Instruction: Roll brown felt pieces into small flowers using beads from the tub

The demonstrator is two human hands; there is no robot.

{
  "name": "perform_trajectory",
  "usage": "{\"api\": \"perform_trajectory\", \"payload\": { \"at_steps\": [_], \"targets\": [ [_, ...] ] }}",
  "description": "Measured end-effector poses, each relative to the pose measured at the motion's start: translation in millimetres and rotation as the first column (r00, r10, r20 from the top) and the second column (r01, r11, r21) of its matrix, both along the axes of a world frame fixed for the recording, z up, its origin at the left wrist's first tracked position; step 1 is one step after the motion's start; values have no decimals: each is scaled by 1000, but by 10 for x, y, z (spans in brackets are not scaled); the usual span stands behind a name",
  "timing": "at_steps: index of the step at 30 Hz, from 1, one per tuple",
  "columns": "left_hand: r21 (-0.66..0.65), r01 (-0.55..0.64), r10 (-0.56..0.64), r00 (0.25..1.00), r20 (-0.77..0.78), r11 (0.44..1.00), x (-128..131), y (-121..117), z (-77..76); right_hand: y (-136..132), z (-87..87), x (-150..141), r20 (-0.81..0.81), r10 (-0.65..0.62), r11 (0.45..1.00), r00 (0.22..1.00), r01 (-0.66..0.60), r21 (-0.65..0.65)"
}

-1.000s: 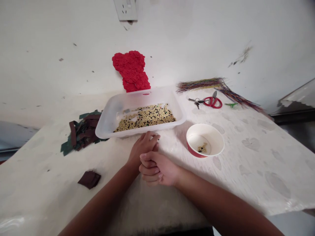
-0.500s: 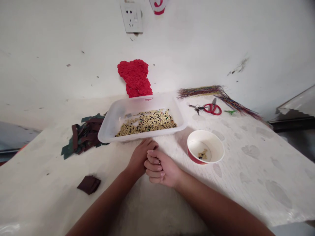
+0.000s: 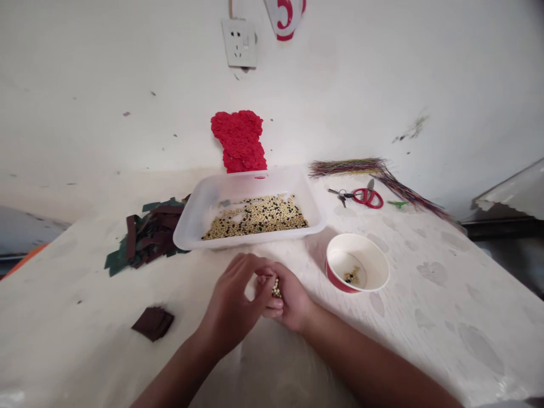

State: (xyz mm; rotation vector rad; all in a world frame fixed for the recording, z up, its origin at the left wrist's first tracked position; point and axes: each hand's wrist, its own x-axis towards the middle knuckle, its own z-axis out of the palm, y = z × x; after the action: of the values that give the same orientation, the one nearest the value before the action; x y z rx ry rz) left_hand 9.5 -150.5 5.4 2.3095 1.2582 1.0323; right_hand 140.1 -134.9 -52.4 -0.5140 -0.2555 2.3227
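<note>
My right hand (image 3: 291,297) is curled palm up just in front of the tray, closed around a small heap of gold and dark beads (image 3: 276,287). Bent over it from the left, my left hand (image 3: 232,300) has its thumb and fingers drawn together at the beads; its fingertips are partly hidden, and whatever they pinch does not show. Behind both hands stands a translucent white plastic tray (image 3: 193,226) with many gold, black and a few green beads (image 3: 263,218) spread over its bottom. On the right, a white paper bowl (image 3: 376,263) with a red outside holds a few beads.
Left of the tray lies a pile of dark green and brown strips (image 3: 148,235), with a folded brown piece (image 3: 153,323) nearer me. Keys (image 3: 342,195), red-handled scissors (image 3: 369,197), a green clip (image 3: 398,204) and thin coloured wires (image 3: 346,166) lie back right. A red rose-covered shape (image 3: 240,141) leans behind.
My left hand has come back from the tray's front edge and turned over my right hand. My right hand has opened slightly, so the beads in it show. The camera view has tilted up.
</note>
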Motion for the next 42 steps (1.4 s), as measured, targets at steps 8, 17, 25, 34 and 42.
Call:
{"api": "perform_trajectory", "payload": {
  "at_steps": [8, 17, 25, 34, 42],
  "targets": [
    [-216, -55, 105, 968, 228, 975, -66, 178, -282, -5, -16, 7, -24, -76, 996, 997, 77, 35],
    [-446, -49, 190, 942, 277, 893, -87, 401, -535, -79, 213, 35, 258, -181, 953, 949, 105, 285],
    [-379, -5, 90, 974, 206, 925, -94, 371, -556, -62, 992, 133, 599, -660, 293, 453, -579, 761],
    [-328, 20, 50, 978, 204, 945, -128, 337, -593, 1658, 1064, -140, 524, -821, 295, -228, -954, 46],
    [-308, 46, 7, 985, 170, 950, -142, 331, -586, 1851, 517, -327, 547, -799, 291, -249, -957, -10]
  ]
}}
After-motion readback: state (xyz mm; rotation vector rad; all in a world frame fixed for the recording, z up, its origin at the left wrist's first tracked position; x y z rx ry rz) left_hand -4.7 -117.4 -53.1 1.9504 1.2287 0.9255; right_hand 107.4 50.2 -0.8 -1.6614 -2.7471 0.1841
